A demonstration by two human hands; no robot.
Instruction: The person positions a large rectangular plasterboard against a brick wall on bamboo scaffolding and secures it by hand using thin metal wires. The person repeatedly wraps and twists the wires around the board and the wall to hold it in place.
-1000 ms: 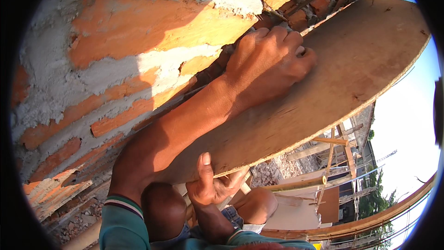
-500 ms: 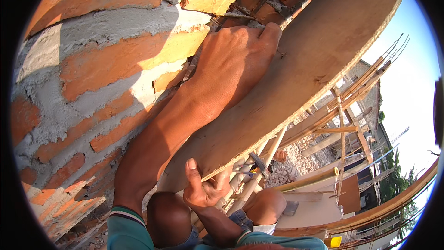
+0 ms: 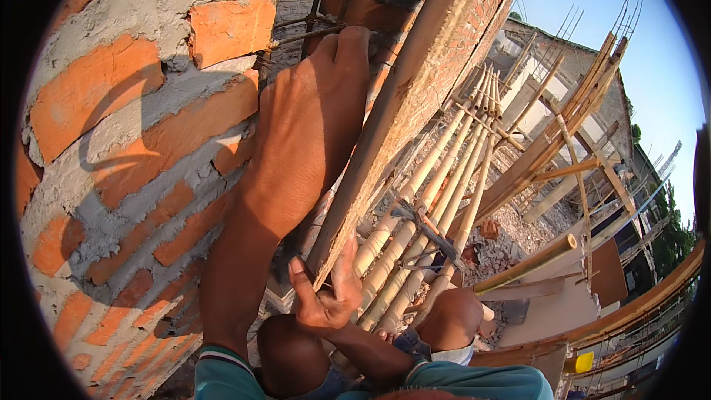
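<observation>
A long wooden board point(image 3: 385, 122) stands on its narrow edge towards me, slanting up and away beside the brick wall point(image 3: 215, 115). At its near lower end my right hand point(image 3: 329, 296) grips it, thumb on one side and fingers on the other. Farther up, my left hand point(image 3: 315, 107) reaches into the gap between wall and board, its fingers curled in beside thin steel rebar point(image 3: 307, 33). Those fingertips are turned away, and whatever they hold is hidden.
Under my knees lies a scaffold of tied bamboo poles point(image 3: 433, 215). A cut bamboo pole point(image 3: 529, 263) points in at the right, with a timber frame point(image 3: 570, 141) beyond. Brick rubble point(image 3: 511, 233) covers the ground below.
The board has turned from its broad face to its narrow edge, uncovering the bamboo poles. Both hands stay at the board and gap; my view has shifted.
</observation>
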